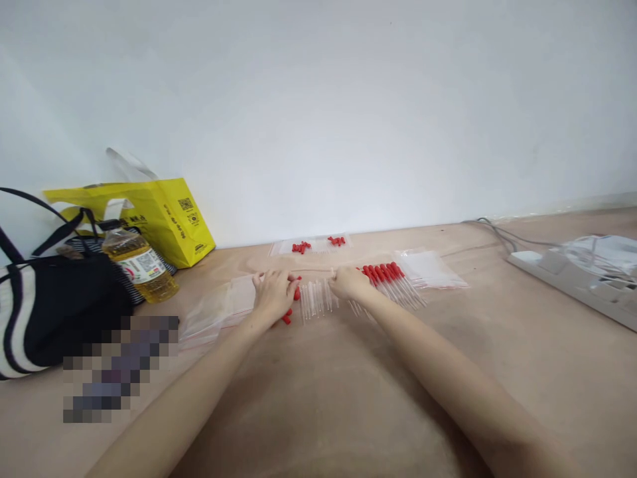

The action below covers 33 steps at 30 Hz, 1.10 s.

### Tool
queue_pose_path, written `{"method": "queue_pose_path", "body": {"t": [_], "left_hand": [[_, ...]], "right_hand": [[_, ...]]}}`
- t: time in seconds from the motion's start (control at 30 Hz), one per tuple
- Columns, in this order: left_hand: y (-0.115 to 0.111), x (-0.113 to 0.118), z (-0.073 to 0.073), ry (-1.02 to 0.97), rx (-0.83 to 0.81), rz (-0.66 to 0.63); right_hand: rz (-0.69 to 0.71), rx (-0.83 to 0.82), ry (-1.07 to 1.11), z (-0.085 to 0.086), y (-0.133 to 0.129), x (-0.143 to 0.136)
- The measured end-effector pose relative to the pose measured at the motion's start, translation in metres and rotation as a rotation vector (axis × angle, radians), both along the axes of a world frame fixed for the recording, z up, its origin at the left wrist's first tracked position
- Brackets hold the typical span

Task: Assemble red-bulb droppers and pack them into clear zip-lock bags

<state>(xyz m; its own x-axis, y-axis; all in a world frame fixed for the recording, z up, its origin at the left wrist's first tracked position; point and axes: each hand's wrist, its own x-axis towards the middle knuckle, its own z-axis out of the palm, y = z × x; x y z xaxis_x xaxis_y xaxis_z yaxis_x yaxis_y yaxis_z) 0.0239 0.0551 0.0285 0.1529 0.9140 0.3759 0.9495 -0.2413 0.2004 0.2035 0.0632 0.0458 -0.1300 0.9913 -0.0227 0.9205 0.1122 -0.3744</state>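
My left hand (275, 293) rests low over the table, fingers apart and bent downward, beside a few loose red rubber bulbs (287, 317). Between my hands lies a row of clear thin dropper tubes (314, 300) without bulbs. My right hand (349, 284) is closed in a pinch at the upper right end of that row, on what looks like one clear tube; its fingertips are partly hidden. Right of it, droppers with red bulbs (385, 273) lie side by side, tips toward me. My right hand and forearm cover some of them.
Behind my hands, a clear bag (318, 245) bears two clusters of red bulbs. Plastic bags (432, 269) lie right, others (213, 309) left. An oil bottle (144, 269), a yellow bag (182, 222) and a black bag (74, 312) stand left. A power strip (567, 282) lies right.
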Motion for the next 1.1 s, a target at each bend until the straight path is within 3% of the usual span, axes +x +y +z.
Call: {"method": "queue_pose_path", "body": {"t": [0.1,0.17,0.33,0.4,0.53,0.77,1.1], "left_hand": [[-0.036,0.007,-0.014,0.003,0.082,-0.138],[-0.053,0.012,-0.022,0.0,0.16,-0.229],[-0.071,0.026,-0.031,-0.034,0.19,-0.331],[-0.073,0.031,-0.032,-0.063,0.197,-0.346],[-0.076,0.034,-0.034,-0.072,0.185,-0.387],[-0.074,0.031,-0.035,-0.051,0.19,-0.38],[-0.074,0.031,-0.036,-0.057,0.213,-0.381]], "right_hand": [[0.072,0.11,0.047,-0.002,-0.018,0.019],[0.139,0.199,0.082,-0.013,-0.029,0.032],[0.567,0.672,0.116,-0.049,-0.05,0.053],[0.59,0.775,0.055,-0.056,-0.057,0.054],[0.467,0.747,-0.06,-0.056,-0.071,0.05],[0.543,0.724,-0.089,-0.068,-0.071,0.05],[0.507,0.65,0.063,-0.074,-0.067,0.043]]}}
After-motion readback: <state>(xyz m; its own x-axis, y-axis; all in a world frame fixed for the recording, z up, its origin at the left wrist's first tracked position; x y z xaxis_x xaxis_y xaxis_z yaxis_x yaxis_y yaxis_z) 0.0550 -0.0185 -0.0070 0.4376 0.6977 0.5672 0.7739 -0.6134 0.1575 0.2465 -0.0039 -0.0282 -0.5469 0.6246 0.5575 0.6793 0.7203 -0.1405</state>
